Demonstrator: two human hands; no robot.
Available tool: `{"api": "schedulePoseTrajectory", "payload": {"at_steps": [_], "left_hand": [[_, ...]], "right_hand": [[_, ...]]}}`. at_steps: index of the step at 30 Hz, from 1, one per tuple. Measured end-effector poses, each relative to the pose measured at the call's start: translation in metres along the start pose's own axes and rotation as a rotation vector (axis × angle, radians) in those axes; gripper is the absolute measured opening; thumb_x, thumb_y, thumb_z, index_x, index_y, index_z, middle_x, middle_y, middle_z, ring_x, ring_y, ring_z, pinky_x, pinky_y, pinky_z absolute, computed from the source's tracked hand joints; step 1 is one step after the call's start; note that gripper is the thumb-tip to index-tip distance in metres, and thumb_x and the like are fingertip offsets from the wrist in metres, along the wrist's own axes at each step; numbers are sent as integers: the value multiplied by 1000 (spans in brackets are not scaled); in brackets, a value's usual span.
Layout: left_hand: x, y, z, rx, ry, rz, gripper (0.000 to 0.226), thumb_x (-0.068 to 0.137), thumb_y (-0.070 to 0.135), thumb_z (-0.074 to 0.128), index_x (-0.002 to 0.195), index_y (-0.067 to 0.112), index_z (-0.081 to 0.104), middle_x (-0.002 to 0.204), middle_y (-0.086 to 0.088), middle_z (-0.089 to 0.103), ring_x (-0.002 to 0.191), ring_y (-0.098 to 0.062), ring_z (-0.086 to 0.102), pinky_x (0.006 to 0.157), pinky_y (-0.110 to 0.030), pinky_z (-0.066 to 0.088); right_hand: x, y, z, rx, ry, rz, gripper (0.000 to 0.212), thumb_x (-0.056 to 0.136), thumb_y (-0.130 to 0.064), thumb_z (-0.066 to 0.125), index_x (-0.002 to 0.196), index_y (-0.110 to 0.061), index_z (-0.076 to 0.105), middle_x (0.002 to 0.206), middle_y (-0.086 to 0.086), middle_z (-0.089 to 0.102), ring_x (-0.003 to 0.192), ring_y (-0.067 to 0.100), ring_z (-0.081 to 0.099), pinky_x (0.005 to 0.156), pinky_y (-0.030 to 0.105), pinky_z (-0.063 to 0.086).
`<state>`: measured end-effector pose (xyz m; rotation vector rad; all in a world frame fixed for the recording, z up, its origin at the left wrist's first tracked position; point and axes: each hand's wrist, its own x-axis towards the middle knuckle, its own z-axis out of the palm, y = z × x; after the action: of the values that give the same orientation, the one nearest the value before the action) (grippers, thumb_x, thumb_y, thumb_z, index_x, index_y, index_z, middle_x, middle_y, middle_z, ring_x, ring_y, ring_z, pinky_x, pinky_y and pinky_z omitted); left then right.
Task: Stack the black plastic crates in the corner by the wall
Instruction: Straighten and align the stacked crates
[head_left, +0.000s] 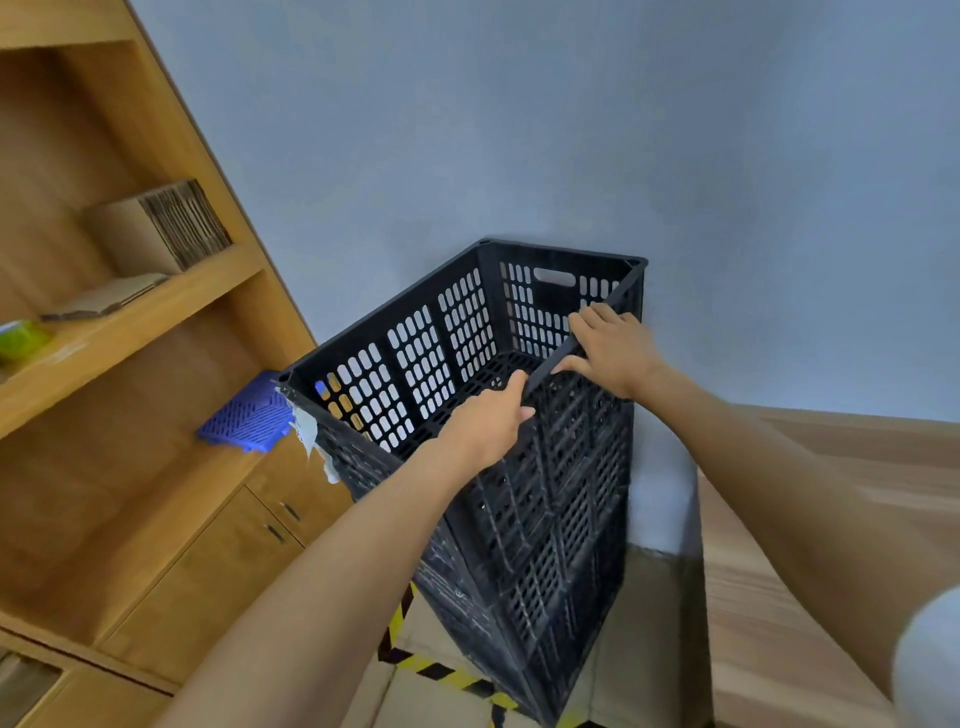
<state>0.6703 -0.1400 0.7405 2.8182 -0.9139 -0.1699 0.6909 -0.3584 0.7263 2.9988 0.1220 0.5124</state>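
A tall stack of black plastic crates (540, 519) with slotted walls stands on the floor against the pale blue wall. The top crate (415, 358) is open upward and holds nothing. My left hand (483, 421) grips its near long rim, fingers curled over the edge. Further along the same rim, toward the wall, my right hand (613, 348) holds it with fingers wrapped over the top. How many crates make up the stack is hard to tell.
A wooden shelf unit (156, 322) stands close on the left, with cardboard (166, 228) on a shelf and a blue plastic grid piece (249, 421) on its counter. Yellow-black hazard tape (441, 670) marks the floor at the stack's base. A wooden surface (810, 519) lies to the right.
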Motion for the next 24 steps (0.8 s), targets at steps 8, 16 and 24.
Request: {"api": "schedulePoseTrajectory", "payload": {"at_steps": [8,16,24], "left_hand": [[-20,-13,2,32,-17,121,25,103,34,39,122,18,33,81,-13,64,70,-33,64,68,-53,56],[-57,-52,-8,21,-68,237,34,104,33,38,134,17,33,84,-7,66,73,-24,65,72,-46,57],[-96,-81,-15,197,33,282,54,101,55,24,144,22,28,72,2,59,63,-15,57,63,-34,51]], "right_hand": [[-35,-26,-18,-44,-38,136,87,78,-75,19,131,-11,46,133,6,52,128,26,44,98,48,41],[-67,-79,-28,-90,6,255,86,81,-76,20,125,-9,49,126,9,56,122,28,49,92,46,43],[-91,-129,-50,-94,-66,318,91,84,-78,24,137,-6,43,139,13,49,131,31,41,102,49,38]]}}
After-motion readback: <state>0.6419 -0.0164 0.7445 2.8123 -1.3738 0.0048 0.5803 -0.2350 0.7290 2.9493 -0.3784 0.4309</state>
